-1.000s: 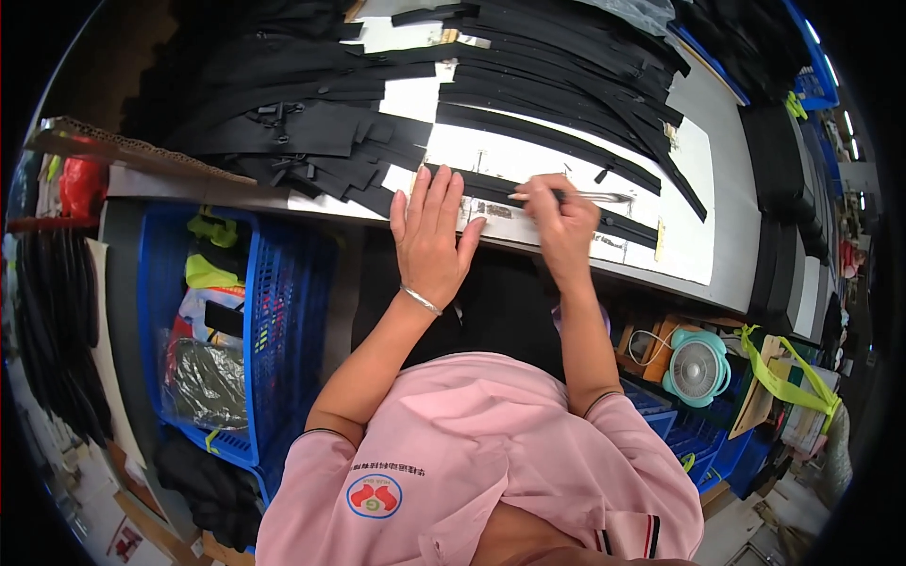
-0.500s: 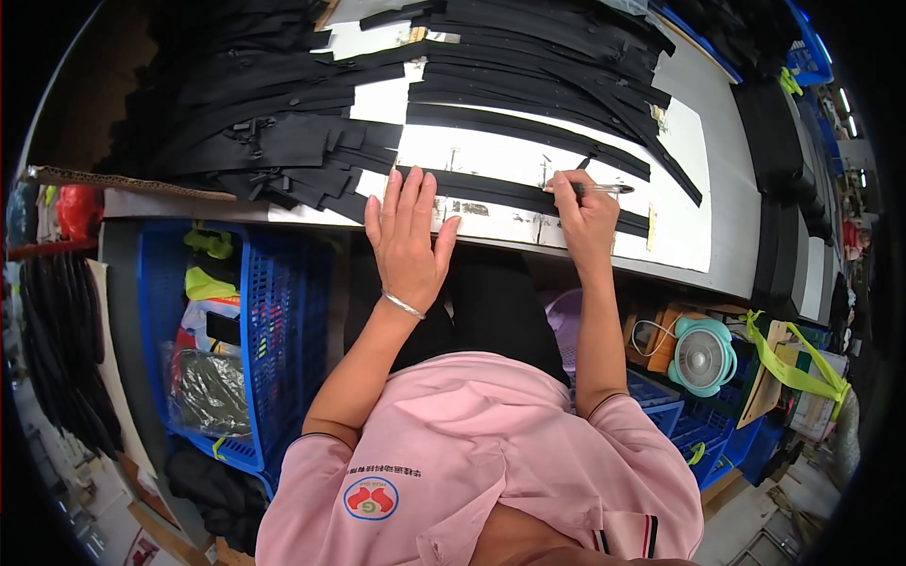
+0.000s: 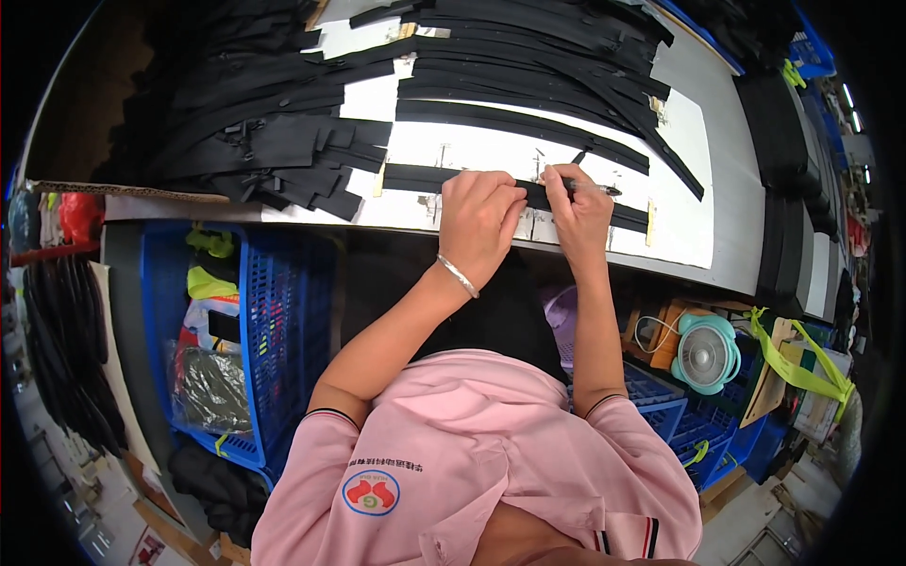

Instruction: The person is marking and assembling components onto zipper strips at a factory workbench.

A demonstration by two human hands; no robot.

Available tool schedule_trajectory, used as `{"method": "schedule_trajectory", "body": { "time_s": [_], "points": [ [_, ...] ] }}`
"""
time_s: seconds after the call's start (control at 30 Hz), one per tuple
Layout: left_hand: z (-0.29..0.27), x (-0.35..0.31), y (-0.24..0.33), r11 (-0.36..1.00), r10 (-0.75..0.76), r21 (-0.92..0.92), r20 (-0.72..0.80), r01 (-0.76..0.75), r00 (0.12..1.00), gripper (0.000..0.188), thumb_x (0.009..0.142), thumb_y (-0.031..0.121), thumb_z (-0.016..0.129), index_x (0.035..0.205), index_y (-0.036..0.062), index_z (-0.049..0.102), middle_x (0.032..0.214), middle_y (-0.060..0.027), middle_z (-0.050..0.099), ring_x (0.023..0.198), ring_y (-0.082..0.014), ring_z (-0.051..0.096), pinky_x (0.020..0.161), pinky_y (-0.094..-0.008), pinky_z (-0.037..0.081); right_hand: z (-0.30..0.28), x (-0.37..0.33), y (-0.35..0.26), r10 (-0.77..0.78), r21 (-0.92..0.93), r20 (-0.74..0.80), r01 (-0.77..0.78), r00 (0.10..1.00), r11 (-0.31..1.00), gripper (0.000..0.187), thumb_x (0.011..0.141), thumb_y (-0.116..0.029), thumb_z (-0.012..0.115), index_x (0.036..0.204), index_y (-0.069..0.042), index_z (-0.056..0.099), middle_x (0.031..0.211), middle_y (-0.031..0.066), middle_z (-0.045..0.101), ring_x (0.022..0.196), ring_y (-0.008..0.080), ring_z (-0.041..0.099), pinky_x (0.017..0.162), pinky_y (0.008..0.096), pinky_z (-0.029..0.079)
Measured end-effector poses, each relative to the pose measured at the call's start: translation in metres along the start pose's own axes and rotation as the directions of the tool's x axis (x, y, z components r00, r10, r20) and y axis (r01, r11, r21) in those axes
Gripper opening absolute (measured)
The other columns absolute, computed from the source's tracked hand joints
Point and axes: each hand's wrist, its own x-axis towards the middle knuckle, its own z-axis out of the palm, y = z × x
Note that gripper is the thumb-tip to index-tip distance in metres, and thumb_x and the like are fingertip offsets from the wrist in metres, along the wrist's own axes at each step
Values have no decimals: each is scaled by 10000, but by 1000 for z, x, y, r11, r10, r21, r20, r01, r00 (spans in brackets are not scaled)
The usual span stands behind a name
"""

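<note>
A black zipper strip (image 3: 415,176) lies across the white board (image 3: 681,231) near the table's front edge. My left hand (image 3: 477,222), with a silver bangle at the wrist, rests over the strip's middle, its fingers bent and drawn together at the tape; the fingertips are partly hidden. Just to its right, my right hand (image 3: 582,219) grips a pen (image 3: 604,188) and presses near the same strip. The pen's tip is hard to make out. Beyond my hands lies another black zipper strip (image 3: 510,121), with a small pull hanging from its near edge.
Piled black zipper strips (image 3: 538,61) cover the far board, and black pieces (image 3: 283,141) heap at left. Below the table stand a blue crate (image 3: 293,349) with bagged items and, at right, a teal fan (image 3: 706,354). Stacked black pieces (image 3: 783,226) line the right edge.
My left hand has slid right along the strip, its spread fingers now curled in close to my right hand. The right hand with the pen stays nearly in place.
</note>
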Motion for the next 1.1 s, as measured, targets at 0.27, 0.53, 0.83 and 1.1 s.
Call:
{"method": "schedule_trajectory", "body": {
  "time_s": [0.27,0.53,0.83,1.1],
  "points": [
    [4,3,2,998,-1,61,-48,4,999,110,781,54,763,862,88,696,957,-7,645,925,-222,582,830,-384,406,-4,-4,11,-47,221,58,33,997,975,173,906,-115,689,791,12,714,643,64,677,533,130,597,518,273,442],
    [5,2,1,997,-2,72,-35,4,999,121,775,68,780,875,92,716,976,-10,666,930,-225,592,834,-379,409,-3,-3,16,-114,151,56,104,992,983,170,893,-104,693,767,9,706,621,69,648,520,133,568,514,299,427],
    [5,2,0,994,2,107,-17,0,1000,113,790,70,787,891,92,744,978,-16,684,944,-218,601,836,-358,412,-57,-6,25,171,427,-81,-121,982,896,208,993,-135,600,881,0,710,835,41,690,654,37,512,565,196,377],
    [10,6,9,994,-13,108,42,8,999,107,807,76,778,907,77,742,986,-28,706,959,-233,612,861,-364,422,-90,-11,72,179,319,-53,-153,982,935,199,1003,-121,590,879,15,665,790,11,621,676,50,513,598,213,395]
  ]
}}
